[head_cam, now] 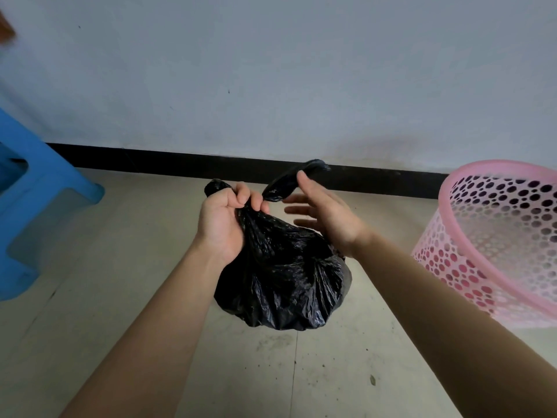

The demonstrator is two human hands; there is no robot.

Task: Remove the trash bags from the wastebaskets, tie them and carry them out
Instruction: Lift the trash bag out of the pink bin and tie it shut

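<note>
The black trash bag [286,276] is already out of the pink wastebasket [497,165] and hangs in the air above the floor [135,342], between the two forearms. The basket stands to the right of it, tilted, and no liner shows inside it. The left hand [226,218] grips the gathered neck with curled fingers, and one short end [215,186] comes out above the fist. The right hand [325,215] has its fingers stretched out nearly straight. The second tail [283,185] lies against its thumb, but I cannot tell if the thumb really pinches it. The step in hand seems to be the tying of the knot. To do it well, I think the left hand should keep the neck tightly closed, so that the plastic does not slip down and open. The right hand should take its tail firmly, cross it over the other end, pass it under and pull both ends apart evenly. The plastic is thin and may tear if the pull is too sudden. A blue stool [45,188] stands at the left, well apart.
</note>
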